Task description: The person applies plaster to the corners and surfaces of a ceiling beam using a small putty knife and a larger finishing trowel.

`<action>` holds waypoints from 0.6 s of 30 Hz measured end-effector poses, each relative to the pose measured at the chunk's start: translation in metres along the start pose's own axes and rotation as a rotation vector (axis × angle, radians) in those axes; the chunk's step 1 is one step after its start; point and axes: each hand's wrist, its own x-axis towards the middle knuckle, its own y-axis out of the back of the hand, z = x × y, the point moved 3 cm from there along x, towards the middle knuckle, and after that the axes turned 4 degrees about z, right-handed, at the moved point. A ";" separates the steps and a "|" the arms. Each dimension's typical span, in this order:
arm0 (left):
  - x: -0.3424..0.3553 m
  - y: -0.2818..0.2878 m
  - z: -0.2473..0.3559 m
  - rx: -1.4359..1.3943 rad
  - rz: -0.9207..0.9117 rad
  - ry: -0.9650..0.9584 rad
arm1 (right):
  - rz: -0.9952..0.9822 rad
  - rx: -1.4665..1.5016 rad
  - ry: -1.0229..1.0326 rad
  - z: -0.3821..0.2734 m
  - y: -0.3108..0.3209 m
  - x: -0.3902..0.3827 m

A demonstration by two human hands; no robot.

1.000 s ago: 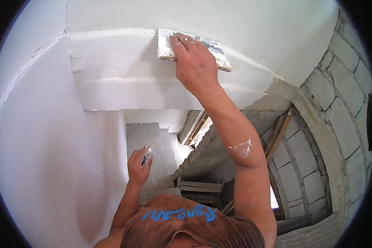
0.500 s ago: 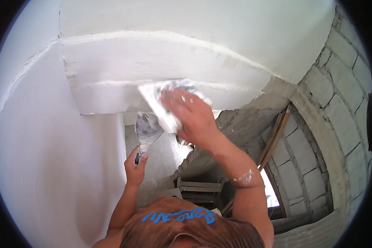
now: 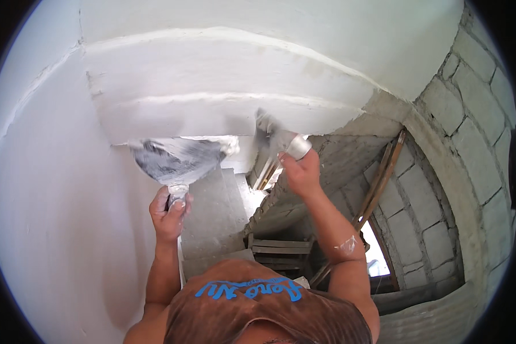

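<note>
Clamping left fingers (image 3: 159,200) on broad grey white-smeared metal blade (image 3: 178,160), pointing away; clamping right fingers (image 3: 291,166) on narrower blurred grey-white tool (image 3: 286,142), slanting up-left, nearing blade's right end.

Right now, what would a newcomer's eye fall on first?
Probably the broad, white-smeared blade in the left hand, left of centre. Next comes the blurred tool in the right hand, to its right. The rough grey block wall also stands out along the right side, against the smooth white wall at left.
</note>
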 end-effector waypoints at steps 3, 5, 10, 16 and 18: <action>0.004 -0.012 0.006 0.437 -0.036 -0.367 | 0.253 0.954 -0.806 0.002 -0.022 -0.022; 0.007 -0.015 0.010 0.812 -0.104 -0.657 | 0.246 1.091 -0.914 -0.018 -0.041 -0.019; 0.011 -0.016 0.011 1.069 -0.066 -0.718 | 0.143 1.153 -0.933 -0.032 -0.052 0.003; 0.002 0.021 -0.002 1.081 0.175 -0.397 | -0.102 0.514 -0.230 -0.124 -0.017 0.105; -0.009 0.014 -0.007 0.975 0.175 -0.205 | 0.041 -0.245 0.375 -0.139 -0.033 0.138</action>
